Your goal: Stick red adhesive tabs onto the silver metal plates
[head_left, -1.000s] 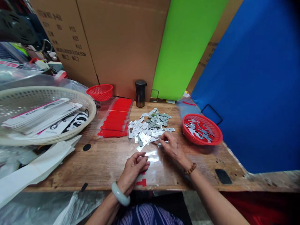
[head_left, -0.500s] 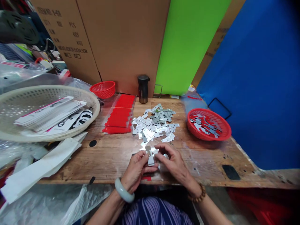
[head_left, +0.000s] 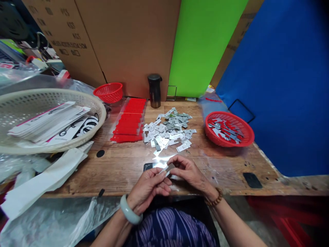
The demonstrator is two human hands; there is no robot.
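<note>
Just above the counter (head_left: 123, 164), a small flat metal plate (head_left: 169, 168) is pinched by the left hand (head_left: 149, 185) and the right hand (head_left: 189, 172), its long axis slanting away rightward between them, with the loose pile (head_left: 168, 132) beyond both.
</note>
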